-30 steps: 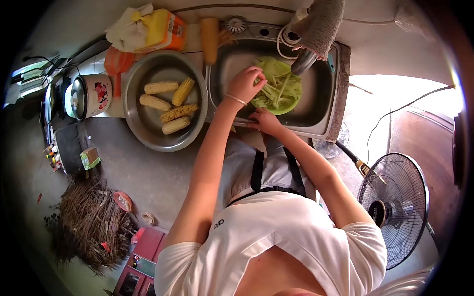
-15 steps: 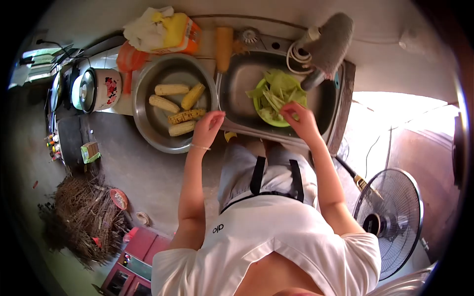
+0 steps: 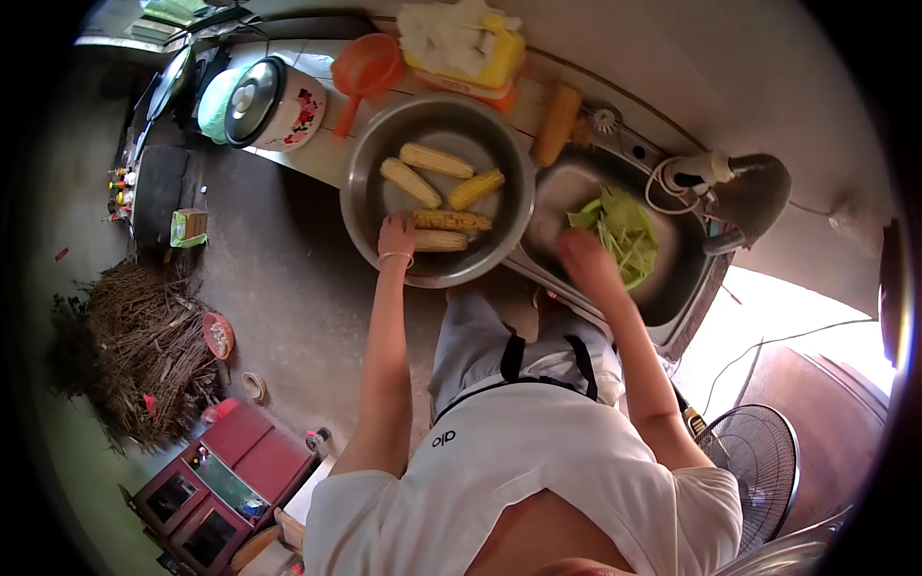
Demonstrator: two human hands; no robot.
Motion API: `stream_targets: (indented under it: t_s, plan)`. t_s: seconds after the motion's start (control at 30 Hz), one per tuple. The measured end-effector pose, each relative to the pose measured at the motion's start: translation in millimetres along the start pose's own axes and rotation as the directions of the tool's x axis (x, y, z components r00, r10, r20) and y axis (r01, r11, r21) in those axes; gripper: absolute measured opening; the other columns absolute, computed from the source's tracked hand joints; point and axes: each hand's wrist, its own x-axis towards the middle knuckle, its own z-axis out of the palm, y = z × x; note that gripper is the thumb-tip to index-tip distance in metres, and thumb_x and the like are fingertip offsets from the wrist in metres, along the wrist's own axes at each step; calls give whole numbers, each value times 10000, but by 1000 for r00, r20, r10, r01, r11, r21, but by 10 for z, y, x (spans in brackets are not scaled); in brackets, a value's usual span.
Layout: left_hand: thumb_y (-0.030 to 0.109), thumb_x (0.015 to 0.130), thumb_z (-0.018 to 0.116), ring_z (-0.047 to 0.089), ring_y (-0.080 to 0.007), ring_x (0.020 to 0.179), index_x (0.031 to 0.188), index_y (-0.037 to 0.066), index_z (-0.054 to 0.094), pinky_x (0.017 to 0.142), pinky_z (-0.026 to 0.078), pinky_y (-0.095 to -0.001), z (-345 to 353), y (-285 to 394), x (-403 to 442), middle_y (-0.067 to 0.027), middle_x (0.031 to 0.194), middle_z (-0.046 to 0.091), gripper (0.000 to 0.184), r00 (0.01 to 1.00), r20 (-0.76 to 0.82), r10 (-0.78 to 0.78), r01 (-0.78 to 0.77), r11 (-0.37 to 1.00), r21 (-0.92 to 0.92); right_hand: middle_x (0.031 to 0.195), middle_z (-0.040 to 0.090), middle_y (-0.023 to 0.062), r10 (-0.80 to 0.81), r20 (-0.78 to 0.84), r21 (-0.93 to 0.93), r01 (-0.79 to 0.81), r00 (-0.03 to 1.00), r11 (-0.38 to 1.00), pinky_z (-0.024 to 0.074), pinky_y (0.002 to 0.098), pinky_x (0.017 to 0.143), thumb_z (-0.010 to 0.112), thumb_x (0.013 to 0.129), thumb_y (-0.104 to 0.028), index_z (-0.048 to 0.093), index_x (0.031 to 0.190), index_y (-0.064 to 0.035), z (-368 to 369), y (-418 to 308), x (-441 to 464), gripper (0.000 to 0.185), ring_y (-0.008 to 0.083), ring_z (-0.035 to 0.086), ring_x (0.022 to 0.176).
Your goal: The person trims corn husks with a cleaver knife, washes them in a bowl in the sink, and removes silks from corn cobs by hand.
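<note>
My left hand [image 3: 396, 236] reaches into a steel basin [image 3: 353, 182] holding several peeled corn cobs. Its bent fingers close at the left end of the speckled corn cob [image 3: 451, 221]; the exact contact is partly hidden. Just below that lies a paler corn cob [image 3: 440, 241]. Over the steel sink [image 3: 562, 182], my right hand [image 3: 586, 257] is smeared by motion, so its fingers cannot be made out. It is beside the green bowl [image 3: 650, 230] heaped with pale green corn husks [image 3: 619, 226].
A grey-covered faucet [image 3: 759, 197] with a coiled white cord stands at the sink's right. Behind the basin are an orange dipper [image 3: 367, 65] and a yellow container [image 3: 490, 53]. A rice cooker [image 3: 279, 104] sits left; a fan [image 3: 754, 461] stands at lower right.
My view has swung, shifting the scene rightward. My left hand has gone from the basin's right rim to the cobs inside. My right hand has moved from over the husks to the bowl's left side.
</note>
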Motion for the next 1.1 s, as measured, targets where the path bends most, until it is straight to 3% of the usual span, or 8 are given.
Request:
stream_targets:
  t_s: [0.13, 0.37, 0.43, 0.47, 0.73, 0.83, 0.97, 1.1]
  plan:
    - [270, 885, 471, 574, -393, 975, 1105, 33, 579, 823, 470, -472, 261, -297, 601, -249, 1010, 602, 340, 987, 143, -75, 93, 987, -129, 935, 620, 156, -58, 429, -180, 148, 901, 972, 490, 439, 751, 518, 842, -181, 621, 973, -58, 955, -551, 857, 207, 329, 601, 873]
    - [205, 845, 508, 591, -342, 980, 1028, 13, 582, 813, 477, -428, 419, -600, 1177, -204, 989, 636, 275, 940, 321, -113, 210, 935, -285, 863, 649, 170, 366, 397, -571, -86, 842, 817, 515, 422, 756, 533, 803, -170, 660, 884, -12, 1922, -238, 1596, 219, 284, 639, 851]
    - [162, 816, 575, 589, -271, 957, 1081, 56, 552, 785, 489, -392, 324, -506, 1229, -115, 975, 613, 286, 889, 456, 39, 457, -14, -889, 959, 652, 160, 601, 306, -554, -375, 738, 743, 520, 385, 732, 544, 817, -217, 656, 955, -37, 1737, -294, 1757, 253, 272, 651, 823]
    - [152, 804, 625, 570, -233, 931, 1113, 107, 514, 764, 488, -368, 248, -463, 1261, -53, 988, 551, 332, 825, 545, 147, 563, -149, -813, 961, 646, 176, 559, 180, -575, -374, 809, 727, 518, 394, 755, 547, 814, -238, 661, 935, -27, 1845, -341, 1736, 269, 280, 649, 854]
    - [332, 834, 645, 548, -273, 1045, 1243, 81, 451, 887, 466, -421, 366, -30, 1351, -96, 1140, 550, 518, 643, 713, 281, 745, -15, -667, 1056, 595, 205, 681, 171, -558, -499, 712, 663, 489, 445, 809, 572, 826, -263, 594, 1065, -40, 2023, -327, 1630, 328, 329, 607, 952]
    - [399, 842, 624, 529, -275, 1092, 1276, 75, 431, 920, 450, -424, 303, 19, 1409, -105, 1174, 546, 575, 632, 726, 269, 773, -155, -615, 1131, 567, 192, 389, 217, -736, -112, 895, 668, 491, 435, 807, 568, 841, -257, 551, 1138, -43, 1836, -605, 1465, 366, 344, 605, 945]
    - [382, 875, 579, 504, -274, 1135, 1301, 66, 416, 976, 417, -411, -145, 249, 1249, -99, 1242, 509, 555, 633, 676, 377, 771, -228, -595, 1136, 558, 180, 463, -70, 19, -462, 884, 886, 505, 388, 777, 608, 860, -269, 454, 1238, -54, 1678, -1052, 1565, 462, 261, 620, 918]
    - [340, 892, 557, 511, -264, 1131, 1303, 66, 418, 978, 420, -390, -266, 172, 1045, -109, 1252, 510, 513, 521, 602, 605, 831, -199, -519, 1055, 578, 115, 522, 81, 903, -284, 849, 323, 522, 297, 742, 622, 878, -182, 395, 1276, -60, 1679, -1585, 1586, 474, 165, 620, 905]
